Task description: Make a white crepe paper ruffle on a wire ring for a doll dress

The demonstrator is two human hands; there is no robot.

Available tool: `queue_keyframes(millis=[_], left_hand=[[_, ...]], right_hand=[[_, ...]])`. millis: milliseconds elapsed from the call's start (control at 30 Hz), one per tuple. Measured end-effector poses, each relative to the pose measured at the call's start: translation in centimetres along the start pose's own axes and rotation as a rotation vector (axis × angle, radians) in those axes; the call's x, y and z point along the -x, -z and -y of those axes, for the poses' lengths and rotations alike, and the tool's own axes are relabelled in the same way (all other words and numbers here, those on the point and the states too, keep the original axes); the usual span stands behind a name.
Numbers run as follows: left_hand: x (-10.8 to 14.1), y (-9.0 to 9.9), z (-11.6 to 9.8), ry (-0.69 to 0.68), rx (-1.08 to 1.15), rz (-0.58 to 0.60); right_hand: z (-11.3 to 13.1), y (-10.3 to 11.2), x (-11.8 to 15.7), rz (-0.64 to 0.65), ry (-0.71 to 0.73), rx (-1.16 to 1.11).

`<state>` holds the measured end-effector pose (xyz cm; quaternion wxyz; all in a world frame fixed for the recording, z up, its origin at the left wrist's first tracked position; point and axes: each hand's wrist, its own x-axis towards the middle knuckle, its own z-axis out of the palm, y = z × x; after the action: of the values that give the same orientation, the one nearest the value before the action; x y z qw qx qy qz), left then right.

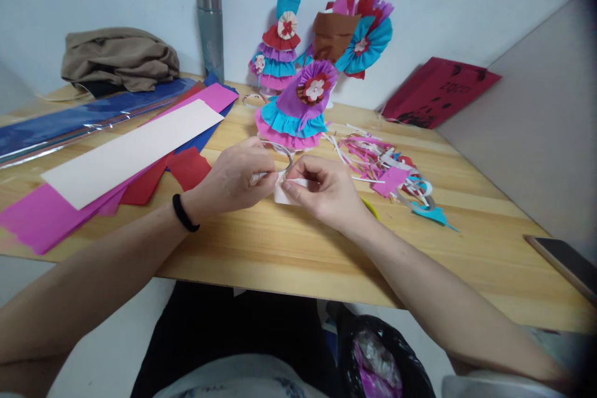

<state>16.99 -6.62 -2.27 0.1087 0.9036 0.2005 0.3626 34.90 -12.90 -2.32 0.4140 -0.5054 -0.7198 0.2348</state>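
Note:
Both my hands meet over the middle of the wooden table. My left hand (245, 175), with a black band at the wrist, is closed on the left end of a small white paper piece (288, 193). Thumb and fingers of my right hand (321, 189) pinch the same piece from the right. A thin grey strip (285, 150) loops up above the fingertips. Just behind my hands stands a small purple, blue and pink paper dress (298, 109) with a flower. Part of something yellow (370, 207) shows beside my right wrist.
Long paper sheets (135, 149) and red pieces (189, 168) lie left. Paper scraps (392, 177) are at right, a phone (566, 261) at the right edge. Behind stand a bottle (211, 31), a layered dress (282, 43), more paper figures (336, 37) and a red bag (441, 92).

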Motion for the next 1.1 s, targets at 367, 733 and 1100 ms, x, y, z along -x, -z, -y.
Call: queue_keyframes(millis=[367,733,1100], left_hand=[[-0.3,0.6,0.0,0.117,0.125,-0.004],[-0.4,1.4,-0.4,0.473,0.483,0.070],[-0.5,1.5,-0.5,0.535,0.504,0.083]], right_hand=[[-0.6,1.4,-0.9,0.081,-0.042,0.094],[-0.4,0.6,-0.2,-0.128,0.620,0.582],[-1.0,-0.3,0.4,-0.139,0.687,0.524]])
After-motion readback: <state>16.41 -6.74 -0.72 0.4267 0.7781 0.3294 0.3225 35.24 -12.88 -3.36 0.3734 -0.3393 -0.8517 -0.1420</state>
